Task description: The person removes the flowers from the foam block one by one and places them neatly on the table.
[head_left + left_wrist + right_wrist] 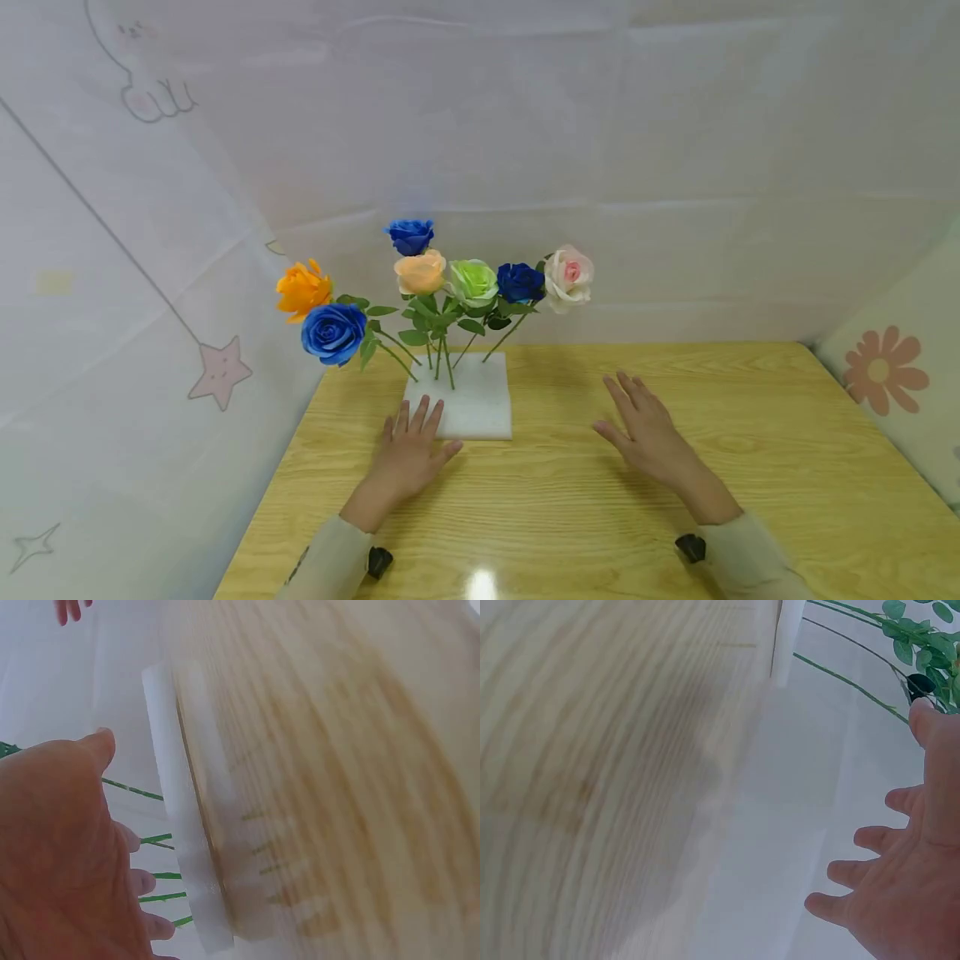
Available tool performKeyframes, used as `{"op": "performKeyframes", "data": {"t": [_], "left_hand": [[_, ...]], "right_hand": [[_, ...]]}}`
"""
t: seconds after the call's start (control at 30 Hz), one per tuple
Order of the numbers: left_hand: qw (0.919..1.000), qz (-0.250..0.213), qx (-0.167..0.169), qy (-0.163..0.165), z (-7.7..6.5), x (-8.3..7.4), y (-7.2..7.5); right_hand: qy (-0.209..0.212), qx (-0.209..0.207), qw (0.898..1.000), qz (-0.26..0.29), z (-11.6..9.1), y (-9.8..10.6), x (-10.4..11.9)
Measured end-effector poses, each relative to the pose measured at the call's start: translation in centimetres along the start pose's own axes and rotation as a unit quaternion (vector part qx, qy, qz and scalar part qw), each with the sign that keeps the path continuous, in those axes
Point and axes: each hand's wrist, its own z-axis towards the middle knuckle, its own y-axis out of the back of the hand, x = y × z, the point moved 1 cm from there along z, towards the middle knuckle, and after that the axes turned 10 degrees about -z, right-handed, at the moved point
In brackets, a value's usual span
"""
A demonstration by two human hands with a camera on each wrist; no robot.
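Several artificial roses stand with their stems in a white foam block (pixel 480 417) at the back of the table. An orange flower (pixel 303 291) and a blue rose (pixel 333 333) lean left. Farther along are another blue rose (pixel 411 237), a peach rose (pixel 421 272), a green rose (pixel 473 282), a dark blue rose (pixel 521 283) and a white-pink rose (pixel 568 279). My left hand (pixel 408 458) spreads its fingers at the block's front left corner; whether it touches is unclear. Well right of the block, my right hand (pixel 652 437) has its fingers extended, holding nothing.
The wood-grain table (pixel 570 533) reaches back to a pale cloth backdrop (pixel 675 167). More printed cloth (pixel 150 375) hangs along the left side. Green leaves (pixel 922 637) show near the right thumb in the right wrist view.
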Motion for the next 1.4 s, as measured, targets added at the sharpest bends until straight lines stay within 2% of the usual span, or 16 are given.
{"op": "performKeyframes", "data": {"t": [0.23,0.57,0.93,1.07,1.23,1.4], "left_hand": [[0.9996,-0.008,0.026,-0.003,0.2,0.2,-0.7],[0.9979,0.014,0.063,0.006,0.1,-1.5,-0.7],[0.9963,0.021,0.083,0.006,0.5,-2.0,-1.1],[0.996,0.029,0.084,0.009,0.7,-2.0,-1.2],[0.9956,0.031,0.086,0.018,0.9,-2.1,-1.2],[0.9949,0.031,0.093,0.026,0.8,-2.5,-0.6]], "right_hand": [[0.015,-0.005,1.0,0.027,1.3,-0.2,1.0],[0.021,0.005,0.998,0.06,3.7,-0.6,2.3],[0.011,0.019,0.986,0.166,7.6,-1.2,2.8],[-0.005,0.014,0.975,0.223,9.0,-1.6,2.8],[-0.042,0.018,0.95,0.31,10.3,-2.0,2.9],[-0.076,0.01,0.926,0.369,11.6,-3.0,3.0]]}}
